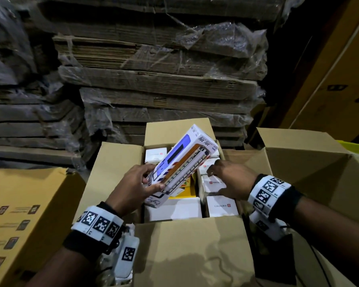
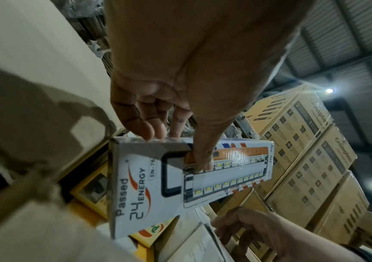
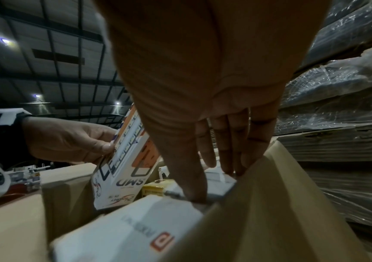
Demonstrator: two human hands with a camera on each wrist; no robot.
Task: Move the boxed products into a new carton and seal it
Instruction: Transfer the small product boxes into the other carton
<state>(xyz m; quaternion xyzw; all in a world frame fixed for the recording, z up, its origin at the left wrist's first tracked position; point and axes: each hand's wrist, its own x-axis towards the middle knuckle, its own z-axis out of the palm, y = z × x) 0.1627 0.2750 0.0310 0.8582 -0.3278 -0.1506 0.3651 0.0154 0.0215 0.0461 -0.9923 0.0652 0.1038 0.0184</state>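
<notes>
Left hand (image 1: 133, 186) pinches a long glossy white lamp box (image 1: 180, 166), thumb on front, fingers (image 2: 156, 130) on its edge, tilted toward 1 o'clock over the open brown cardboard carton (image 1: 187, 245). Right hand (image 1: 229, 180) at 3 o'clock, fingers (image 3: 230, 152) fairly straight, touching small white boxes (image 1: 222, 206) packed inside w/ yellow ones; nothing gripped. Shrink-wrapped flat cardboard stacks (image 1: 153, 79) at 12.

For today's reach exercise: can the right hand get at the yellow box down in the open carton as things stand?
Probably not directly: the lamp box held by the left hand hangs tilted over the yellow box, while the right hand rests on white boxes beside it.
</notes>
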